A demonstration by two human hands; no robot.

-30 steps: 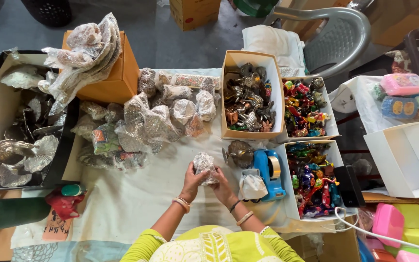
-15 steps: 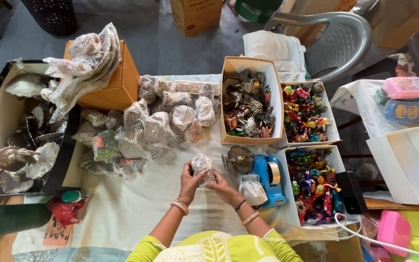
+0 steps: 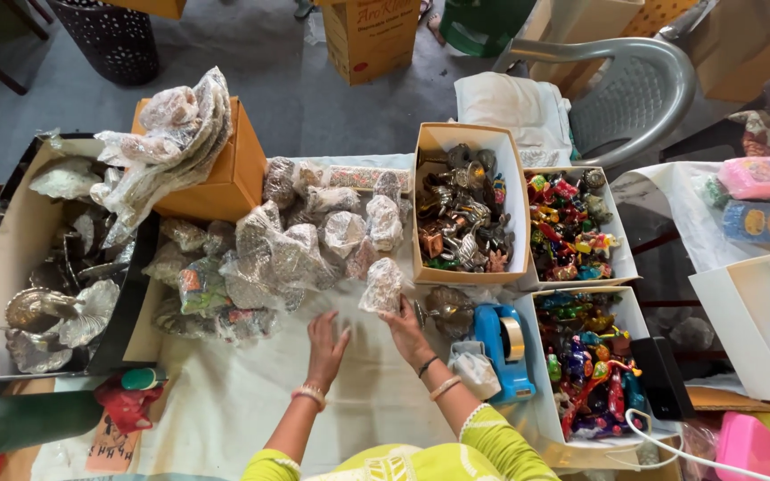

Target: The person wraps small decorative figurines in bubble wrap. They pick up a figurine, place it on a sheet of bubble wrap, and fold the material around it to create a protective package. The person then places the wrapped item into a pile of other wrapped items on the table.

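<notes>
Two hands are over the white cloth at the centre of the frame, and the right hand (image 3: 405,328) has its fingers up against a small plastic-wrapped bundle (image 3: 382,285), gripping it at its lower edge as it stands at the near rim of the wrapped pile (image 3: 287,240). That placement looks deliberate: the bundle sits right beside others of its kind, so finished pieces gather in one heap. The left hand (image 3: 327,343) lies open and flat, palm down on the cloth (image 3: 251,401), holding nothing, fingers spread just below the pile.

Just right of the right hand rests a blue tape dispenser (image 3: 505,347), within easy reach, with a small clear bag (image 3: 472,367) beside it. Further right, two white boxes of bright painted figures (image 3: 581,356) keep the colourful pieces sorted; above centre-right, a tan box of metal figurines (image 3: 461,214) holds the darker ones. At upper left an orange carton (image 3: 225,169) carries more wrapped pieces on top, and the far-left tray (image 3: 2,258) holds silvery shell-shaped items. A grey plastic chair (image 3: 634,89) stands at the upper right.
</notes>
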